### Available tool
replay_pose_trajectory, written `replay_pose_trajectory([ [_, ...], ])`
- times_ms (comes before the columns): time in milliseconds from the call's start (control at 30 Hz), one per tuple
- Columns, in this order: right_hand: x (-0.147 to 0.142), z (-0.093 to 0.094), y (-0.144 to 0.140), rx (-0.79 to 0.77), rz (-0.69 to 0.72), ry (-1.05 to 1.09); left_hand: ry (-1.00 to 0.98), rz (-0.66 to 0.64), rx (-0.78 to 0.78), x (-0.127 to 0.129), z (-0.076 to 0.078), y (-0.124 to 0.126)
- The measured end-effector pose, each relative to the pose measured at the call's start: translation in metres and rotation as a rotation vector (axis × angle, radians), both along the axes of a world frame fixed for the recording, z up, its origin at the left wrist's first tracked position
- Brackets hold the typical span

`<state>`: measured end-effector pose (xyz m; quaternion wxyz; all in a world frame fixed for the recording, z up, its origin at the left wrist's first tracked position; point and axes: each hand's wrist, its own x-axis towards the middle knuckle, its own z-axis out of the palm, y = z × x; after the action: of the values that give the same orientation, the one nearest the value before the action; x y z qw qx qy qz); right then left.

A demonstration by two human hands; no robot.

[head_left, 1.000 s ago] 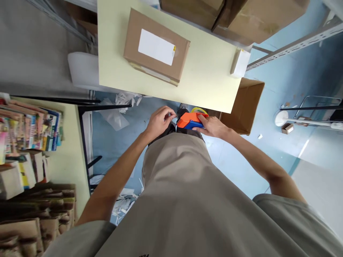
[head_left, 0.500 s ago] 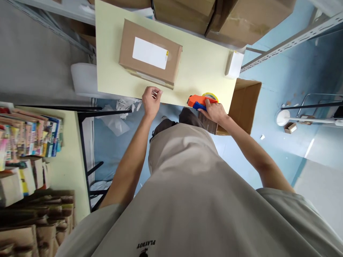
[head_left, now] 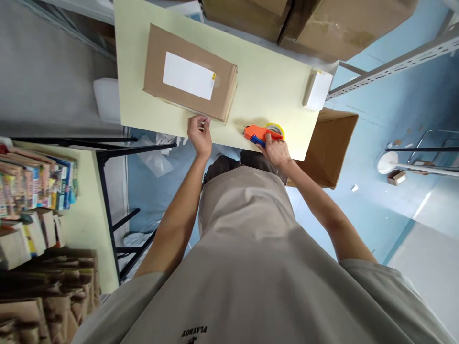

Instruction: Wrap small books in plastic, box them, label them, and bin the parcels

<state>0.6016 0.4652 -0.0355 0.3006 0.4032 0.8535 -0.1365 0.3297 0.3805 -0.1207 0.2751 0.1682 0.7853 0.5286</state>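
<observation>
A brown cardboard box (head_left: 158, 71) with a white label lies on the pale yellow table (head_left: 272, 91). My left hand (head_left: 199, 134) reaches its near corner, fingers curled with a small pale scrap pinched between them. My right hand (head_left: 275, 149) grips an orange and blue tape dispenser (head_left: 258, 133) with a yellow-rimmed tape roll, resting at the table's near edge to the right of the box.
A small white box (head_left: 317, 90) sits at the table's right edge. An open carton (head_left: 332, 145) stands on the blue floor beside the table. Large cartons (head_left: 322, 24) fill the shelf behind. Books (head_left: 32, 191) crowd a second table at left. Paper scraps litter the floor.
Both hands rose from in front of my body to the table. The tape dispenser moved up onto the table's edge, and my left hand came to the box's near corner.
</observation>
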Motion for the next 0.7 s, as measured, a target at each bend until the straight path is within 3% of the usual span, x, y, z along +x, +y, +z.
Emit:
replay_pose_trajectory([
  [100,-0.003,0.002,0.003,-0.008,0.014,-0.007,-0.121,0.157,-0.03,0.006,0.003,0.014],
  [200,-0.002,0.007,0.003,-0.018,0.003,-0.007,-0.365,0.381,-0.072,0.016,0.011,0.028],
  [267,-0.002,0.011,0.003,-0.032,-0.013,0.01,-0.508,0.46,-0.066,0.025,0.019,0.038],
  [367,-0.001,0.015,0.003,-0.062,0.002,0.021,-0.58,0.43,-0.032,0.041,0.031,0.059],
  [500,-0.002,0.018,0.008,-0.106,0.077,0.035,-0.452,0.357,0.014,0.059,0.037,0.085],
  [600,-0.004,0.018,0.014,-0.153,0.153,0.071,-0.391,0.345,0.049,0.054,0.04,0.076],
  [700,-0.012,0.015,0.015,-0.21,0.266,0.124,-0.411,0.342,-0.005,0.032,0.047,0.045],
])
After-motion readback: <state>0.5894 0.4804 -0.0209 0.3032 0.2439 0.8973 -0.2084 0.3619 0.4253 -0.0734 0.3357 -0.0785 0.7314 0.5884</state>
